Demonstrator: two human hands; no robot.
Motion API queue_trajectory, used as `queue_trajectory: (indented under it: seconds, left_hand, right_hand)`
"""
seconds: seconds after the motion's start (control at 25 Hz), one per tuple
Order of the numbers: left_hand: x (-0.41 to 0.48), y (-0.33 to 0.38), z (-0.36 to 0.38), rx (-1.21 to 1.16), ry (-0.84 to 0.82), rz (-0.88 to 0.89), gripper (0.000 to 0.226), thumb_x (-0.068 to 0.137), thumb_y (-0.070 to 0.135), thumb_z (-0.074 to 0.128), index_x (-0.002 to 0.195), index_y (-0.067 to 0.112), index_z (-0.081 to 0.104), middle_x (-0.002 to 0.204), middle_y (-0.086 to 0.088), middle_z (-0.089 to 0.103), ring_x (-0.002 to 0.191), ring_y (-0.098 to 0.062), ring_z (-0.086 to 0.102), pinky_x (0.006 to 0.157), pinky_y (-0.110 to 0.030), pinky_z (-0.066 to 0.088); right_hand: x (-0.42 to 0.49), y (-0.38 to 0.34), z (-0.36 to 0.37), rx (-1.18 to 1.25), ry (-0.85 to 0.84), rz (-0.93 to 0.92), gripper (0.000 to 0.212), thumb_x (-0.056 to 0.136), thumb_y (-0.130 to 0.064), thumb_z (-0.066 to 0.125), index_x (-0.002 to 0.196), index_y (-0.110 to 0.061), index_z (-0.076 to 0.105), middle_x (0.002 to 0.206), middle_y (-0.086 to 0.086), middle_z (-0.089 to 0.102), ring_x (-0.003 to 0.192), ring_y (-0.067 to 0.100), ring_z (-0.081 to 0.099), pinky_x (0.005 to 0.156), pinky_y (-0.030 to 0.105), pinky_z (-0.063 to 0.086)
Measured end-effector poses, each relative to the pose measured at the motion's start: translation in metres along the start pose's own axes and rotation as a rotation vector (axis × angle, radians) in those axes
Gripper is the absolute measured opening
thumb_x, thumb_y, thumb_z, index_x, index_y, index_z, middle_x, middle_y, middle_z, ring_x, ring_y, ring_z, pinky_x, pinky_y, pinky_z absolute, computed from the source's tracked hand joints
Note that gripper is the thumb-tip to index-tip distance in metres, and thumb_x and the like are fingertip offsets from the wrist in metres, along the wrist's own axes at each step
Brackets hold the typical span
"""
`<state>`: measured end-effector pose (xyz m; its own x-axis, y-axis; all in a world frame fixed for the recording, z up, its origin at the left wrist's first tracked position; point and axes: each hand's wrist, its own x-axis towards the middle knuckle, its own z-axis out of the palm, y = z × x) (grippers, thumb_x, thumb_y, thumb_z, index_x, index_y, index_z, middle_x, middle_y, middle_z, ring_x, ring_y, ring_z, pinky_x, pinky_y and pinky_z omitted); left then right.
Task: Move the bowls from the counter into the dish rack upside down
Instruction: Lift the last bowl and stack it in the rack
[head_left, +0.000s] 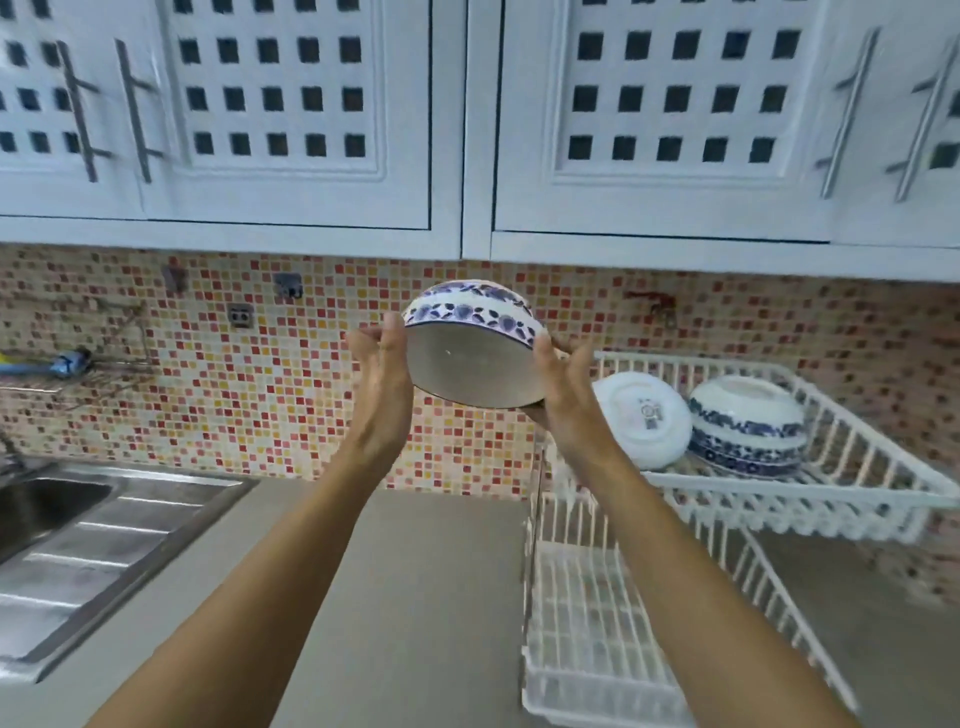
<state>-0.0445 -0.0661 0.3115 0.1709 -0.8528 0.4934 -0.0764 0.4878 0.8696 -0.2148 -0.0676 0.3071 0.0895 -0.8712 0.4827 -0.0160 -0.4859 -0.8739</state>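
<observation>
I hold a white bowl with a blue flower band (470, 358) up in the air between both hands, mouth tilted down toward me, its foot up. My left hand (382, 379) presses its left rim and my right hand (563, 395) cups its right and lower side. The white wire dish rack (857, 493) stands to the right; its upper tier carries a plain white bowl (644, 415) leaning on its side and a blue-patterned bowl (748, 426) upside down. The held bowl is left of and above the rack's upper tier.
The rack's lower tier (587, 613) stretches toward me on the grey counter (415, 597). A steel sink with drainboard (78, 540) lies at the left. White wall cabinets (467, 119) hang overhead above a mosaic tile wall (285, 389).
</observation>
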Motion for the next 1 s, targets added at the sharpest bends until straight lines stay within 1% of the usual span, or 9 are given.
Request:
queue_trajectory:
  seconds: [0.12,0.24,0.36,0.48,0.6,0.68,0.8,0.88,1.0]
  left_hand:
    - [0.003,0.029,0.053,0.007,-0.125,0.044,0.12,0.052,0.097,0.03,0.141,0.017,0.023,0.137,-0.002,0.039,0.125,-0.016,0.042,0.104,-0.038,0.034]
    - [0.0,0.043,0.122,0.06,-0.21,0.077,0.099,0.071,0.076,0.038,0.138,0.008,0.013,0.142,-0.006,0.039,0.128,-0.019,0.046,0.111,-0.047,0.035]
    - [-0.008,0.043,0.187,0.135,-0.34,0.084,0.079,0.072,0.068,0.049,0.123,0.014,0.023,0.117,-0.002,0.052,0.106,-0.01,0.059,0.099,-0.038,0.047]
    - [-0.01,0.032,0.24,0.179,-0.486,0.116,0.099,0.064,0.061,0.067,0.14,0.026,0.016,0.123,0.004,0.051,0.108,-0.012,0.061,0.096,-0.031,0.049]
    - [-0.003,0.016,0.28,0.304,-0.609,0.143,0.127,0.061,0.045,0.085,0.152,0.029,-0.002,0.138,0.006,0.041,0.124,-0.016,0.049,0.103,-0.029,0.04]
    - [0.007,-0.001,0.298,0.464,-0.654,0.159,0.134,0.058,0.039,0.088,0.153,0.027,-0.006,0.149,0.002,0.038,0.134,-0.018,0.042,0.111,-0.031,0.034]
    - [0.011,-0.022,0.315,0.671,-0.691,0.166,0.138,0.053,0.042,0.09,0.152,0.026,-0.004,0.152,0.002,0.036,0.138,-0.019,0.037,0.116,-0.035,0.03]
    - [0.007,-0.034,0.323,0.739,-0.675,0.173,0.136,0.051,0.045,0.09,0.152,0.023,0.002,0.153,0.0,0.03,0.14,-0.02,0.031,0.117,-0.04,0.029]
    - [0.002,-0.044,0.332,0.804,-0.647,0.201,0.129,0.053,0.04,0.09,0.15,0.018,0.008,0.15,-0.002,0.03,0.139,-0.02,0.028,0.115,-0.037,0.028]
  right_hand:
    - [0.004,-0.029,-0.078,-0.051,-0.095,-0.091,0.035,0.084,-0.049,0.057,0.102,-0.036,0.029,0.11,-0.013,0.058,0.104,0.008,0.058,0.105,0.042,0.043]
    - [0.001,-0.042,-0.166,-0.178,-0.14,-0.152,0.067,0.062,-0.065,0.071,0.113,-0.044,0.032,0.132,-0.001,0.052,0.112,0.007,0.057,0.095,0.028,0.047]
    - [-0.006,-0.041,-0.249,-0.272,-0.161,-0.163,0.089,0.051,-0.067,0.076,0.128,-0.047,0.034,0.142,-0.012,0.041,0.129,0.014,0.047,0.102,0.033,0.045]
    - [-0.011,-0.029,-0.312,-0.326,-0.202,-0.127,0.104,0.046,-0.056,0.084,0.136,-0.043,0.033,0.143,-0.009,0.04,0.129,0.014,0.048,0.102,0.036,0.048]
    - [-0.008,-0.009,-0.355,-0.578,-0.213,-0.13,0.116,0.046,-0.048,0.088,0.142,-0.046,0.022,0.15,-0.006,0.032,0.137,0.015,0.039,0.109,0.043,0.04]
    - [-0.003,0.005,-0.372,-0.805,-0.229,-0.139,0.127,0.047,-0.052,0.086,0.146,-0.042,0.007,0.157,-0.006,0.017,0.144,0.015,0.022,0.116,0.048,0.027]
    - [0.008,0.03,-0.382,-1.079,-0.32,-0.09,0.14,0.049,-0.052,0.086,0.149,-0.028,-0.009,0.16,-0.009,-0.007,0.145,0.006,-0.004,0.12,0.039,0.002]
    - [0.013,0.045,-0.382,-1.109,-0.354,-0.057,0.144,0.048,-0.051,0.087,0.149,-0.026,-0.011,0.16,-0.008,-0.005,0.141,0.002,-0.004,0.118,0.036,0.003]
    - [0.018,0.062,-0.381,-1.119,-0.376,-0.054,0.142,0.046,-0.055,0.087,0.149,-0.03,-0.008,0.159,-0.006,0.003,0.145,0.012,0.007,0.12,0.041,0.014]
